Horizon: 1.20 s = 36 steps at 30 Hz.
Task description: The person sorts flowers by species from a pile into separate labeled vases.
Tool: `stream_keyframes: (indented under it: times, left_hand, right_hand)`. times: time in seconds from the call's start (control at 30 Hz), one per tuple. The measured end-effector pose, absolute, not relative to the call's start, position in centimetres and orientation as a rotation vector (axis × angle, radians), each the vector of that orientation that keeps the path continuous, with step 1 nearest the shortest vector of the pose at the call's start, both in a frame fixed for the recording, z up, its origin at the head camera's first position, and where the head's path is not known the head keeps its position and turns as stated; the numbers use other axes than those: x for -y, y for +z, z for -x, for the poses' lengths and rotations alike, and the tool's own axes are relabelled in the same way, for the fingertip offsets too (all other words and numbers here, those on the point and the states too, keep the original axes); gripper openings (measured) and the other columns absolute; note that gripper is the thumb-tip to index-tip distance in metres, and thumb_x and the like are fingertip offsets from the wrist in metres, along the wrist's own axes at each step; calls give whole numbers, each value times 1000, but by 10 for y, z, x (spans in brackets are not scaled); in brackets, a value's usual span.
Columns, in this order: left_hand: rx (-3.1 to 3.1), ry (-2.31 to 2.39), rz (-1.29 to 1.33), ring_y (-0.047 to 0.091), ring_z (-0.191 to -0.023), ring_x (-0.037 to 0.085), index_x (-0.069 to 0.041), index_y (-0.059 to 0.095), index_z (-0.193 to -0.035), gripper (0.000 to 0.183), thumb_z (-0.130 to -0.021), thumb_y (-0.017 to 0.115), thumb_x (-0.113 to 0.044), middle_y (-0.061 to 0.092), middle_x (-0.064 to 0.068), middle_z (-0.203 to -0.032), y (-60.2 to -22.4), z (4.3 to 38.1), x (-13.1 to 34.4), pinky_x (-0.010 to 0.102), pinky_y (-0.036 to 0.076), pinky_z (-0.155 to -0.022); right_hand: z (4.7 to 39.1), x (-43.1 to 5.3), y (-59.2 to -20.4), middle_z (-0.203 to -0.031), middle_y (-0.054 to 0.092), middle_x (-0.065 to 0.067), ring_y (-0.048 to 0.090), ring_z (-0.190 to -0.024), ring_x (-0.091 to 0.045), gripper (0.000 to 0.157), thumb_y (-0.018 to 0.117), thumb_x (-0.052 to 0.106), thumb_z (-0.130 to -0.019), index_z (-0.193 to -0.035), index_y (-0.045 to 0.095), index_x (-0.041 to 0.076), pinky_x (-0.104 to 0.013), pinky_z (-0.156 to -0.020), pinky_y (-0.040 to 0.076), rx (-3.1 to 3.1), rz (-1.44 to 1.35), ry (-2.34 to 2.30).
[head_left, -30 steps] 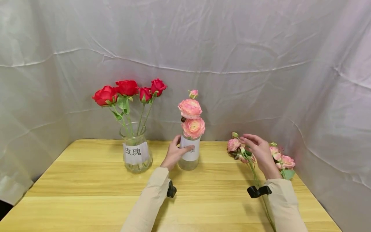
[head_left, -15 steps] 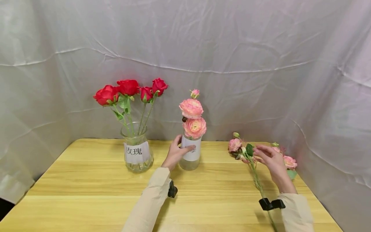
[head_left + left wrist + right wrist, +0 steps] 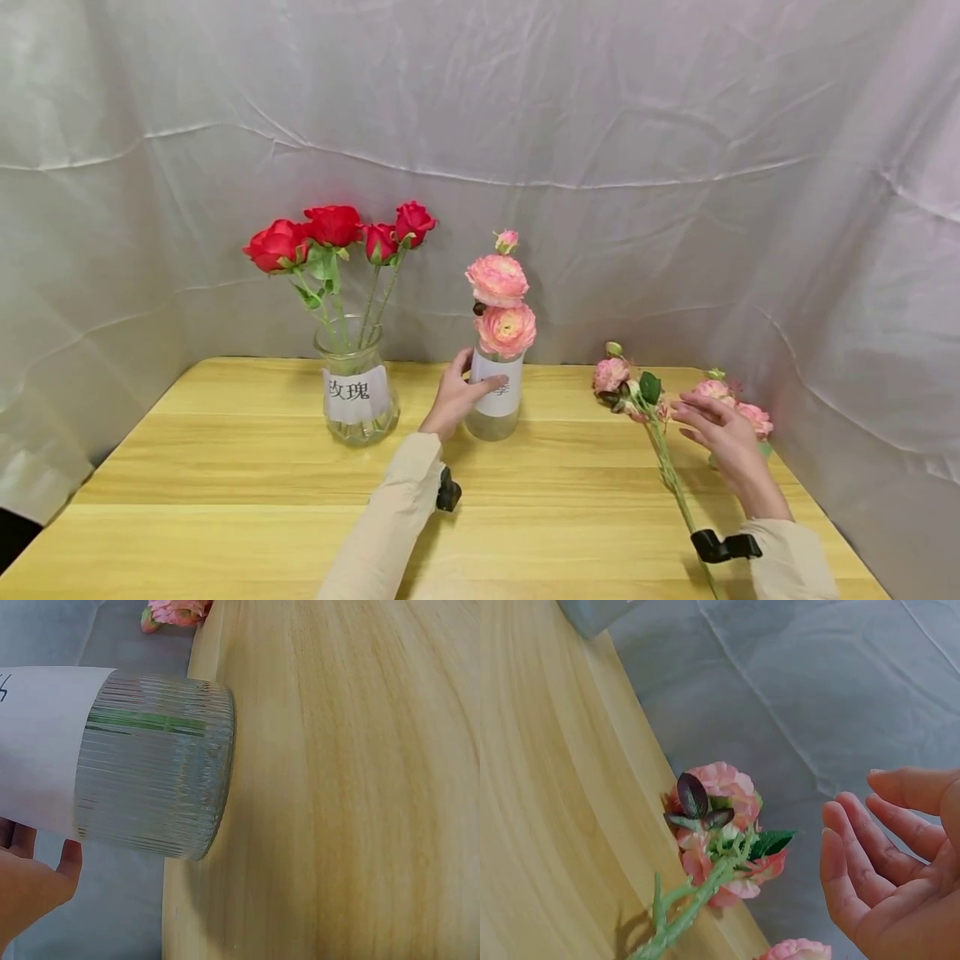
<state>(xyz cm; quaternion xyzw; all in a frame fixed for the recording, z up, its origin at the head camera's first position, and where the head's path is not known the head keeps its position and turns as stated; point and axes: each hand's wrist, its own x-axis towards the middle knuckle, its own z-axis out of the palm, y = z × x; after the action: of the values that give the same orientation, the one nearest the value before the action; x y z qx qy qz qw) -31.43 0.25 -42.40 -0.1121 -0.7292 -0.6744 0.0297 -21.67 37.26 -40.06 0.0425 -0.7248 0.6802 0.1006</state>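
Note:
My left hand (image 3: 456, 397) holds a ribbed glass vase (image 3: 492, 423) from its left side, the thumb across its white paper label (image 3: 45, 750). Pink flowers (image 3: 504, 329) and a bud stand stacked in that vase; a green stem shows through the glass in the left wrist view. Over the right side of the table, my right hand (image 3: 723, 437) hovers with relaxed fingers and holds nothing. To its left lies a long-stemmed pink flower spray (image 3: 720, 825) with a green leaf. More pink flowers (image 3: 752, 419) lie behind the hand, partly covered by it.
A wider glass vase (image 3: 360, 429) with a labelled front holds several red roses (image 3: 332, 225) on the left. The wooden table (image 3: 247, 475) ends at a grey cloth backdrop (image 3: 600, 167) behind and at the sides.
My right hand has drawn back from the flower spray, moving right and toward me, and its leaf and stem now show. My left hand stays on the vase.

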Motion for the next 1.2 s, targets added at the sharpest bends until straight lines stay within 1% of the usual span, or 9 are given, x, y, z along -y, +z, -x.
stream_keyframes:
  times: [0.4,0.5,0.6,0.63,0.73,0.8,0.87,0.93,1.2]
  left_hand:
    - [2246,-2096,356,45,-125,29,-10,42,-143,73,-83,78,-26,49,13,-138,-424,313,-3,49,38,-103]
    - [2254,-2086,351,46,-123,29,-11,43,-142,72,-82,79,-28,50,12,-136,-424,313,-3,48,39,-102]
    - [2254,-2083,347,47,-123,28,-11,44,-142,72,-81,79,-29,51,11,-135,-424,313,-2,48,39,-102]
    - [2252,-2083,346,47,-123,29,-11,44,-142,72,-81,79,-28,51,12,-134,-424,313,-2,48,39,-102]
    - [2244,-2085,347,47,-123,29,-11,44,-141,72,-81,79,-28,51,12,-135,-423,313,-2,49,39,-102]
    - [2241,-2084,345,47,-123,29,-10,45,-141,71,-81,79,-26,51,12,-135,-423,313,-2,48,39,-103]
    - [2237,-2083,345,47,-123,29,-10,45,-141,70,-81,79,-25,51,13,-135,-423,313,-2,48,39,-103]
    - [2235,-2084,343,46,-124,29,-10,45,-141,71,-81,79,-24,51,13,-135,-423,313,-2,48,39,-103]
    - [2216,-2100,360,46,-123,30,-9,44,-142,71,-82,79,-24,51,14,-135,-424,313,-3,49,39,-102]
  right_hand:
    - [224,-401,-429,-102,69,10,65,-92,-4,22,64,15,-94,-116,65,16,-22,-76,55,2194,-117,2021]
    - [220,-400,-428,-100,67,14,64,-91,-1,18,64,18,-94,-112,63,22,-23,-79,54,2294,-38,1975]
    - [217,-398,-426,-100,68,14,63,-90,0,26,64,15,-94,-120,62,11,-25,-80,55,2373,41,1928]
    - [216,-397,-425,-101,68,15,63,-90,1,32,65,18,-94,-124,59,8,-25,-81,54,2434,67,1875]
    - [216,-396,-426,-109,69,2,63,-90,-1,53,64,18,-94,-134,45,-12,-25,-80,54,2540,84,1796]
    - [217,-395,-429,-116,67,-10,64,-90,-4,59,64,15,-94,-136,38,-17,-26,-79,55,2585,81,1781]
    - [218,-395,-432,-120,63,-22,64,-90,-6,58,63,11,-95,-135,35,-20,-28,-80,55,2617,58,1799]
    - [219,-394,-435,-120,60,-27,64,-89,-7,58,62,8,-94,-134,34,-22,-30,-80,56,2628,59,1842]
    - [217,-392,-440,-104,66,-11,64,-86,-10,50,62,9,-94,-129,42,-21,-31,-74,57,2754,97,1834]
